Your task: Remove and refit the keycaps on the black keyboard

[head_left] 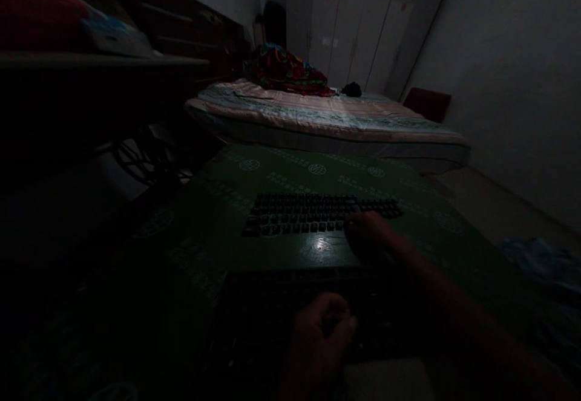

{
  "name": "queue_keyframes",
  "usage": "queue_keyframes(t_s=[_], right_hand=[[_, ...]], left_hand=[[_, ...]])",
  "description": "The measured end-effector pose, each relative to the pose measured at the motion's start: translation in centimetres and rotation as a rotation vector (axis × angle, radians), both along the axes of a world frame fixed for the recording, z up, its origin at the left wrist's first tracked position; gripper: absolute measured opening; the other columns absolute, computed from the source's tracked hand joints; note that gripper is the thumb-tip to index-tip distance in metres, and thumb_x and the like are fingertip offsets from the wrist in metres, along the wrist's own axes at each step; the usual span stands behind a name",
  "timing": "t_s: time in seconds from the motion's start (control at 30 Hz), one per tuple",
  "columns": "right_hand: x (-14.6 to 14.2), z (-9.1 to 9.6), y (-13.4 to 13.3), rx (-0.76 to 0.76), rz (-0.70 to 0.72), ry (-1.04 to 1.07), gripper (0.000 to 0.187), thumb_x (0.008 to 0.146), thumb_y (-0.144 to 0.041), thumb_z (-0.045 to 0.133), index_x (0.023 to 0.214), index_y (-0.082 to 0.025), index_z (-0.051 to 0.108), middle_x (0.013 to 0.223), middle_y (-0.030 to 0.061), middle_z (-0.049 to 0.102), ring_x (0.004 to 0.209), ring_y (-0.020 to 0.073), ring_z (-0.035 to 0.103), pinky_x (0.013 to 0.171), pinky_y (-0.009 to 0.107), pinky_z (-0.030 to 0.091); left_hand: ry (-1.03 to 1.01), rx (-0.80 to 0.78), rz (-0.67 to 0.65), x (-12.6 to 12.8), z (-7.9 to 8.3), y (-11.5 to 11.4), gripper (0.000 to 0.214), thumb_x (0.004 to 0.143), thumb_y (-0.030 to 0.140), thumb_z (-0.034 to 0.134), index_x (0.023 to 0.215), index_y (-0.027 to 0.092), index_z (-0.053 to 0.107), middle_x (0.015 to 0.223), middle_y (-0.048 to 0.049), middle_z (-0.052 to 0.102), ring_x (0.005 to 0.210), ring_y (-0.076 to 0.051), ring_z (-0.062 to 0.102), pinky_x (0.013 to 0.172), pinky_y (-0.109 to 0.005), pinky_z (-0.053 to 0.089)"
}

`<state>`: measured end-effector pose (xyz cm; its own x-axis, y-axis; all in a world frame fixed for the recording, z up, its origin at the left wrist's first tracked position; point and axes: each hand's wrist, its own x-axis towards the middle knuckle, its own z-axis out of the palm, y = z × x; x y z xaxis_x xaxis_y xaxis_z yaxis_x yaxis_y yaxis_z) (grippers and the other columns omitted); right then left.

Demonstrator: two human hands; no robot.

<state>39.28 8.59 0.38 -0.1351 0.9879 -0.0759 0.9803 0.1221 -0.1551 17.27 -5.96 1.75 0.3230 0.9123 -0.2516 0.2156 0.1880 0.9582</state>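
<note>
Loose black keycaps (299,213) lie in keyboard-like rows on the green table (190,262). My right hand (372,228) reaches over their right part, its fingertips pinched at a keycap (348,222) near the end of the front row. Closer to me lies a black keyboard base (254,304), very dark, so its surface detail barely shows. Above its middle, my left hand (320,334) is curled with thumb and forefinger together. Whatever sits between those fingers is too dark to make out.
Beyond the table stands a bed (363,120) with a red patterned blanket (290,71). At left are a dark shelf-like surface (172,61) and a spoked wheel (140,156). A pale block-like surface (388,380) shows at the near edge. Crumpled cloth or plastic (540,262) lies at right.
</note>
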Motion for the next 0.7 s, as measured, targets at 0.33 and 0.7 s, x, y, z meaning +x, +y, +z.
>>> queue_keyframes(t_s=[0.33, 0.7], right_hand=[[-0.19, 0.07, 0.06, -0.002, 0.015, -0.001, 0.029, 0.084, -0.028, 0.047, 0.107, -0.024, 0.064, 0.097, 0.0045, 0.07, 0.085, 0.0177, 0.063, 0.066, 0.022, 0.04], [-0.25, 0.15, 0.14, -0.002, 0.026, 0.003, 0.025, 0.083, -0.025, 0.047, 0.101, -0.022, 0.066, 0.093, 0.0051, 0.07, 0.082, 0.0176, 0.063, 0.063, 0.022, 0.038]], left_hand=[[0.001, 0.011, 0.003, 0.03, 0.67, -0.07, 0.011, 0.072, 0.027, 0.057, 0.077, 0.018, 0.061, 0.074, -0.0001, 0.062, 0.074, -0.017, 0.059, 0.068, -0.025, 0.043], [0.02, 0.025, -0.003, 0.08, 0.83, 0.04, 0.011, 0.072, 0.027, 0.057, 0.076, 0.018, 0.061, 0.072, -0.0002, 0.062, 0.072, -0.017, 0.058, 0.066, -0.025, 0.043]])
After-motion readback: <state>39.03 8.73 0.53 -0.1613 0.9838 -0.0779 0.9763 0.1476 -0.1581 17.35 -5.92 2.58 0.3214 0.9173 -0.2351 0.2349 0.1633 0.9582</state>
